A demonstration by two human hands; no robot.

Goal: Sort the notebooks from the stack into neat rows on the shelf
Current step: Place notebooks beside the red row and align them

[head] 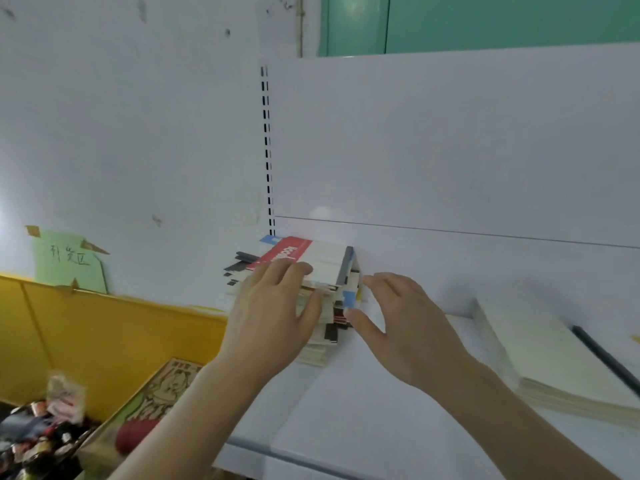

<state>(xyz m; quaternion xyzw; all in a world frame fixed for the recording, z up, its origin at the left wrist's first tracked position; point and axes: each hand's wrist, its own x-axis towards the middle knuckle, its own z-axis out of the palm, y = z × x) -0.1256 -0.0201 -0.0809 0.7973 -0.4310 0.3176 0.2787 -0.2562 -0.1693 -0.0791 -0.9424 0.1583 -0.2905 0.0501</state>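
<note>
A tall, uneven stack of notebooks [325,299] stands at the left end of the white shelf [381,393], against the back panel. Its top notebook [311,254] has a red and white cover. My left hand [270,313] rests on the stack's near left side, fingers over the top edge and thumb against the front. My right hand [401,323] hovers just right of the stack with fingers spread, its thumb near the stack's front corner; whether it touches is unclear. A low pile of pale notebooks [540,355] lies flat on the shelf at the right.
A black pen-like rod [606,362] lies across the pale pile. Left of the shelf run a yellow partition [104,334] and a box of assorted packets [45,431]. A green paper note [69,261] is taped to the wall. The slotted shelf upright [267,150] rises behind the stack.
</note>
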